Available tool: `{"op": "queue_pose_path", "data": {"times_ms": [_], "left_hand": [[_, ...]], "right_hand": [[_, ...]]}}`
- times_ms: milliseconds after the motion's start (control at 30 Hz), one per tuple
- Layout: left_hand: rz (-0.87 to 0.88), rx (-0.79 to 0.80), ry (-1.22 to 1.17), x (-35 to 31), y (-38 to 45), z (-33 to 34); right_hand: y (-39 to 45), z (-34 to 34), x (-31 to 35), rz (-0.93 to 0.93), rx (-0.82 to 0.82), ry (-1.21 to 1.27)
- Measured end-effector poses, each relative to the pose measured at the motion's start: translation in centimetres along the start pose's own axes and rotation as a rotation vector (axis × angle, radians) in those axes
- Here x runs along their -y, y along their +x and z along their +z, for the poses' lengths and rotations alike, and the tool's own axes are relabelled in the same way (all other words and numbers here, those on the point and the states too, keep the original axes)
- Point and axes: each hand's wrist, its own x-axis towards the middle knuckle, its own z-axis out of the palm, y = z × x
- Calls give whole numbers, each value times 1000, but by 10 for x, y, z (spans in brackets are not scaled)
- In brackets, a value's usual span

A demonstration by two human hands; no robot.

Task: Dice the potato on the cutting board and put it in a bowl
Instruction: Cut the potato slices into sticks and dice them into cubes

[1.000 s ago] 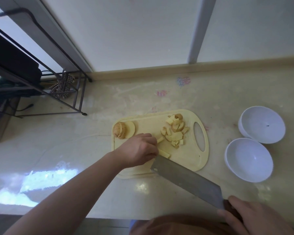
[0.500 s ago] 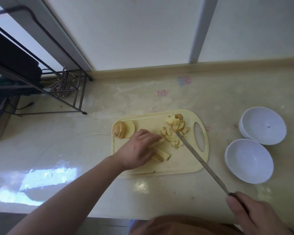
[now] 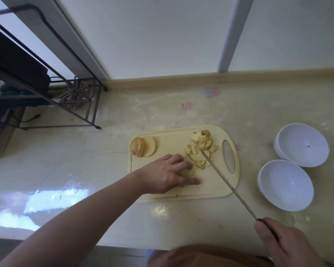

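The right hand [image 3: 285, 241] is wrapped around the knife [image 3: 228, 182] handle, while under the flat, unclenched left hand [image 3: 168, 175] lie wet, firm, probably slippery potato sticks [image 3: 187, 173], best pinned from above.

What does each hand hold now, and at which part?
The right hand holds the knife by its handle. The left hand presses potato strips flat on the cutting board, not gripping them.
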Motion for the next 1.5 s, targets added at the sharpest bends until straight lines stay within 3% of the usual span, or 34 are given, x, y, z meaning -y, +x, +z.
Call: {"op": "queue_pose_path", "data": {"times_ms": [200,433,533,700,867,1033,1267,1500], "left_hand": [[-111,-75,-52,-7,-8,8],[-712,-383,-136,-59,-5,29],[-820,-408,-168,-67,0,33],[-773,-381,-27,-58,-25,32],[-631,-421,-91,-48,-32,38],[-663,-429,-142,-50,-24,36],[-759,-331,-11,-64,-25,27],[-760,-397,-56,-63,-18,28]], "right_hand": [[4,4,3,-28,19,16],[19,25,13,-27,174,152],[31,35,24,7,218,230],[43,43,38,-6,235,199],[42,48,45,-59,191,56],[36,64,44,-82,251,76],[40,62,38,-24,245,207],[41,54,38,-20,219,181]]}}
